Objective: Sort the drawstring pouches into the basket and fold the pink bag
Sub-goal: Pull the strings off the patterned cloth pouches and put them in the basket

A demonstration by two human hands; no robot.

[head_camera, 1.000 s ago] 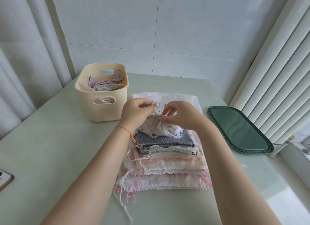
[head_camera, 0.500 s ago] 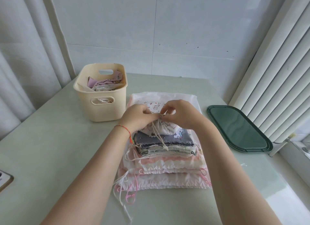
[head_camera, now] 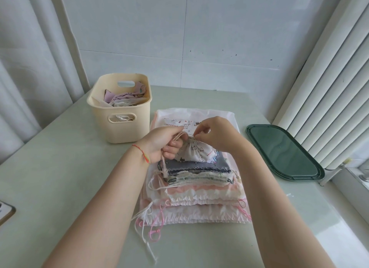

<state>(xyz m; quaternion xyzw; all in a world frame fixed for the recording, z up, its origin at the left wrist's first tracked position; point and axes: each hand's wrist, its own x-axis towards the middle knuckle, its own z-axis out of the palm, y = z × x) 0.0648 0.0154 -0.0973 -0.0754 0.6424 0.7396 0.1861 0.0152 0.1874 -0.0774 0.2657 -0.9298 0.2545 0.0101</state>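
While the pouch (head_camera: 196,151) lies on top of the stack (head_camera: 197,187), mid-table, we find its mouth gathered between both hands. Our left hand (head_camera: 161,145) grips the cord (head_camera: 165,164), fingers curled round it; our right hand (head_camera: 215,135) pinches the puckered neck. We judge the pouch light, soft and limp, so it would sag if lifted by a corner; the gathered neck or the cord is the surest hold. The cord looks thin and apt to snag on loose strings below. We count one pouch in hand, at least five layers beneath it, the lowest being the pink bag (head_camera: 199,116), and one basket (head_camera: 119,120) just left of the stack, already holding several pouches we cannot number. One green tray (head_camera: 283,152) lies well apart on the right.
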